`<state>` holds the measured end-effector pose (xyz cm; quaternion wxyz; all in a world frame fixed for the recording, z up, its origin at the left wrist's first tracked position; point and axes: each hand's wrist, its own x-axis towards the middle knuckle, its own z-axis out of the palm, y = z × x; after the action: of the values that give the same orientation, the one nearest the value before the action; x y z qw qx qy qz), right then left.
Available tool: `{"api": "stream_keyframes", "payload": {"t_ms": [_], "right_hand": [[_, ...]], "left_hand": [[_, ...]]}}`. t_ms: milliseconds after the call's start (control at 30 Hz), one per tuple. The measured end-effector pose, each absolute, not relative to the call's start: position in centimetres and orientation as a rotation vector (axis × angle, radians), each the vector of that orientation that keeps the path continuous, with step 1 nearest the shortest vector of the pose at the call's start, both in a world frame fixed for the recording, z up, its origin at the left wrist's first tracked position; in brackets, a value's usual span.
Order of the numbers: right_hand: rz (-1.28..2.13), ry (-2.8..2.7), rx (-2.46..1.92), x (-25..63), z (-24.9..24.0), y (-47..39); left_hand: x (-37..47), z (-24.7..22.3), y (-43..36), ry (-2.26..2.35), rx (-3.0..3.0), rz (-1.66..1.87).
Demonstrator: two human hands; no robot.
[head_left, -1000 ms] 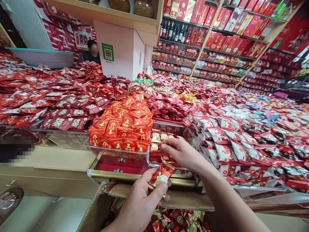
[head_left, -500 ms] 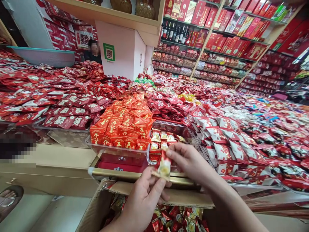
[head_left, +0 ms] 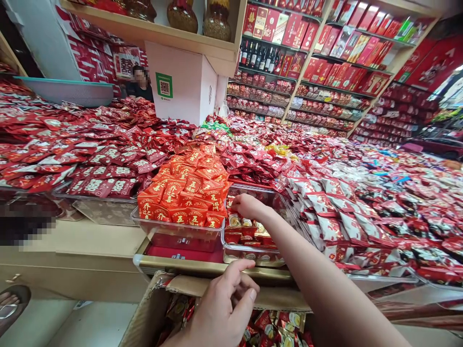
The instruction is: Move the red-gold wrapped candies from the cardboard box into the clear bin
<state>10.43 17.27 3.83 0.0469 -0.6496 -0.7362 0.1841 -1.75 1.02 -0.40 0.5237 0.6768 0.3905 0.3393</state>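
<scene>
My right hand (head_left: 249,206) reaches into a clear plastic tray (head_left: 231,254), its fingers pinched together and bent down at the back left over a wrapped candy, which they mostly hide. Beneath the wrist lie rows of red and gold wrapped candies (head_left: 247,233) printed with a round yellow picture. My left hand (head_left: 231,299) hovers over the front flap of a cardboard box (head_left: 144,308). Its fingers are loosely curled, the thumb stands apart, and nothing is in it. Inside the box are loose candies (head_left: 267,327) in the same red and gold wrapping.
Orange-red packets (head_left: 184,193) are heaped in the tray to the left. White and red packets (head_left: 331,226) rise on the right. Behind are more red packets, a white pillar (head_left: 177,96), shelves of boxes (head_left: 289,29) and a person (head_left: 140,86). A foot in a sandal (head_left: 12,308) shows lower left.
My right hand has moved forward and slightly left, from above the box into the tray. My left hand has let go of the candy that both hands were touching.
</scene>
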Motion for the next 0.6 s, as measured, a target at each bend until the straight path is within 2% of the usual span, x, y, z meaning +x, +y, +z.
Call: {"api": "stream_keyframes", "payload": {"t_ms": [333, 600], "right_hand": [[0.426, -2.195, -1.979, 10.9, 3.4, 18.2], [0.347, -2.359, -1.970, 10.2, 2.0, 17.6]], "left_hand": [[-1.7, -0.3, 1.0, 0.933, 1.732, 0.791], [-1.7, 0.1, 0.9, 0.965, 1.822, 0.774]]}}
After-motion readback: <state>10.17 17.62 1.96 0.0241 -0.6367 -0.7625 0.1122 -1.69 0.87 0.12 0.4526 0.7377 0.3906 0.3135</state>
